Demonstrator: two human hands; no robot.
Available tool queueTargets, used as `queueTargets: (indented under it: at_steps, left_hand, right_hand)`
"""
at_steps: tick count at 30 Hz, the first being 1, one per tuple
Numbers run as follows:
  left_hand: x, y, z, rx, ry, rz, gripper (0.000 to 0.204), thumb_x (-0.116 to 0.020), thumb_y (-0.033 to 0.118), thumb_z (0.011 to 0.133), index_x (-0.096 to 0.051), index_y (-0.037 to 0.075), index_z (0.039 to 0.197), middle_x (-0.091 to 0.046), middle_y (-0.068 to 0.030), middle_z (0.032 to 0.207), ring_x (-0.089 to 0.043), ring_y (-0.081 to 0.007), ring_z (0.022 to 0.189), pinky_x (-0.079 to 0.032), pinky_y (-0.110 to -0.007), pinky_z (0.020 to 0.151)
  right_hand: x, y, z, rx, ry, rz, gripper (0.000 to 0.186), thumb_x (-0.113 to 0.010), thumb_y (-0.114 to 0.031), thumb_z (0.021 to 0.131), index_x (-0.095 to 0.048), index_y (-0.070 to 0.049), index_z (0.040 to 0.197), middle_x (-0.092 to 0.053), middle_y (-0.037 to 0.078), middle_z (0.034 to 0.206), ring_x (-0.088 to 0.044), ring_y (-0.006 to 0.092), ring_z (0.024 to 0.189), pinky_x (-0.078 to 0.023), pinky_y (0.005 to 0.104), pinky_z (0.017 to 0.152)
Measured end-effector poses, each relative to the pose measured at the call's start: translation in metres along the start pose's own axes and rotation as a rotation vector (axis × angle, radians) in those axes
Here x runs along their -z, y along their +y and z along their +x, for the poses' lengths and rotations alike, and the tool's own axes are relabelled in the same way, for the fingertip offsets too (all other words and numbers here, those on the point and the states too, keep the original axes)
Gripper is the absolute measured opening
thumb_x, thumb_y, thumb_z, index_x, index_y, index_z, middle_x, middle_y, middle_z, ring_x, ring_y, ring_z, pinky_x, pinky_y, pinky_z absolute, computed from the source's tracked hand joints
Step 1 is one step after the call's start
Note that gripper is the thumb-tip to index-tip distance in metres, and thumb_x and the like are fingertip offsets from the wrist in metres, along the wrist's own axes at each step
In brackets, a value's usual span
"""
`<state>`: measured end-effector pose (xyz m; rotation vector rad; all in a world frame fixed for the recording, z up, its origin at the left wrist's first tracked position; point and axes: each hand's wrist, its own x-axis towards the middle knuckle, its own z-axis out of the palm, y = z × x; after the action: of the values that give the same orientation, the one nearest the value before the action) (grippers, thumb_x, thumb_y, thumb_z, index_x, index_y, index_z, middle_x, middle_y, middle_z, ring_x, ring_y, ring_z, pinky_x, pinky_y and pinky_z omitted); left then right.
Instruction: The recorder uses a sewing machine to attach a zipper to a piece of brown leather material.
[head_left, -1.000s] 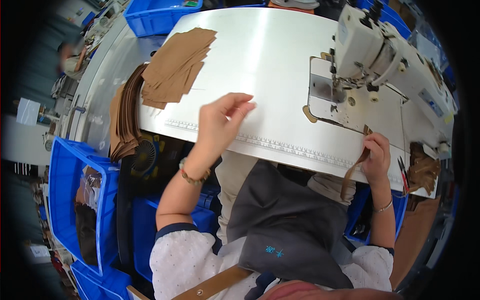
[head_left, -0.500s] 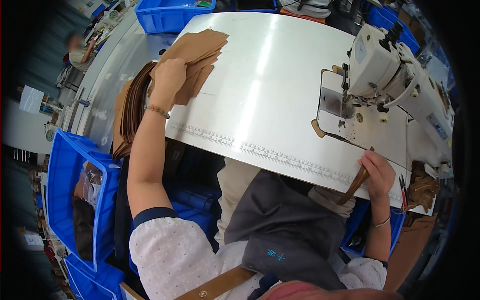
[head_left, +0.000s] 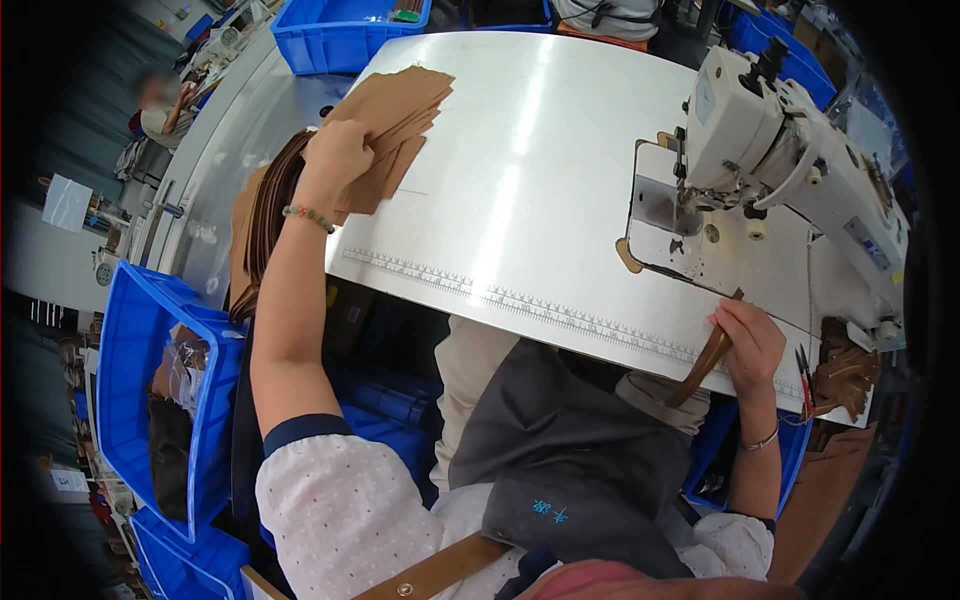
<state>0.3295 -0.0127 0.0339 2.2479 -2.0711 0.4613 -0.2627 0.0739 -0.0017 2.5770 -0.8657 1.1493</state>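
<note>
Head view (only one): L hand [head_left: 338,155] is out over the far-L end of the white table [head_left: 560,200], on the near-L side of the fanned pile of brown pcs [head_left: 400,105]. Its fingers are curled down onto the pcs, but the back of the hand hides the tips, so can't tell if any pc is pinched yet. Just L of it a thick stack of brown pcs [head_left: 270,215] sits on edge, hanging past the table's near-L corner.

R hand [head_left: 750,345] is at the near-R edge, thumb & fingers closed on a narrow brown strip [head_left: 703,368]; one end pokes up past the fingertips, the rest hangs over the edge twd the lap. Just R of that hand: red-handled snips [head_left: 806,385] & a small heap of brown scraps [head_left: 845,375].

Sewing machine [head_left: 735,115] stands farther back on the R, neither hand touching it; no brown pc visible under its head.

Step in hand, my read: getting a pc off the fanned pile w/ L while R has the strip ready. Next move prob. calls for L to part one layer cleanly from the overlapping pcs w/o dragging the others, & R to hold the strip lightly, no twist, clear of the snips' points
</note>
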Motion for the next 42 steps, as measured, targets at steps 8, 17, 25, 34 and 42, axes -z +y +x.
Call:
queueTargets:
  at_steps: [8,17,25,34,42]
  left_hand:
    - [0.001,0.009,0.017,-0.026,0.189,0.079,0.021,-0.06,0.005,0.087,-0.077,0.008,0.1,-0.075,-0.0173,0.1,-0.072,-0.0388,0.092,-0.058,-0.049,0.083]
    - [0.048,0.08,-0.02,0.685,-0.387,-1.851,0.033,-0.044,0.003,0.107,-0.058,-0.007,0.135,-0.07,-0.0176,0.127,-0.074,-0.0236,0.108,-0.065,-0.035,0.088]
    - [0.052,0.199,-0.108,0.228,-1.042,-1.64,0.036,-0.061,0.0,0.099,-0.057,-0.001,0.135,-0.07,-0.0057,0.121,-0.072,-0.0122,0.101,-0.06,-0.027,0.083]
    - [0.082,0.275,-0.098,-0.476,-1.002,-1.155,0.022,-0.065,0.007,0.095,-0.061,0.0,0.116,-0.074,-0.0138,0.083,-0.073,-0.0211,0.071,-0.058,-0.033,0.069]
    - [0.02,0.294,-0.004,-0.611,0.034,-0.852,0.04,-0.065,-0.002,0.089,-0.066,0.008,0.127,-0.065,-0.0151,0.127,-0.062,-0.0344,0.115,-0.051,-0.046,0.097]
  right_hand:
    - [-0.003,0.002,-0.002,-0.023,-0.002,0.026,0.024,-0.084,-0.001,0.071,-0.071,0.0,0.092,-0.074,0.012,0.094,-0.073,0.0281,0.078,-0.059,0.0352,0.065]
    - [-0.001,0.001,-0.002,-0.105,-0.085,0.016,0.038,-0.071,0.005,0.073,-0.072,0.001,0.111,-0.074,0.015,0.107,-0.073,0.0333,0.091,-0.06,0.0395,0.077]
    - [0.0,-0.003,0.011,-0.006,-0.226,0.135,0.049,-0.066,0.006,0.073,-0.069,0.0,0.122,-0.071,0.017,0.123,-0.071,0.0334,0.104,-0.059,0.041,0.086]
    - [-0.029,0.027,0.037,-0.049,-0.438,0.124,0.055,-0.068,0.008,0.072,-0.069,-0.004,0.126,-0.066,0.008,0.137,-0.065,0.0282,0.102,-0.057,0.0378,0.083]
    - [-0.045,0.051,0.04,0.032,-0.45,0.198,0.049,-0.068,0.007,0.075,-0.071,-0.007,0.123,-0.067,0.002,0.139,-0.067,0.0269,0.107,-0.057,0.0381,0.086]
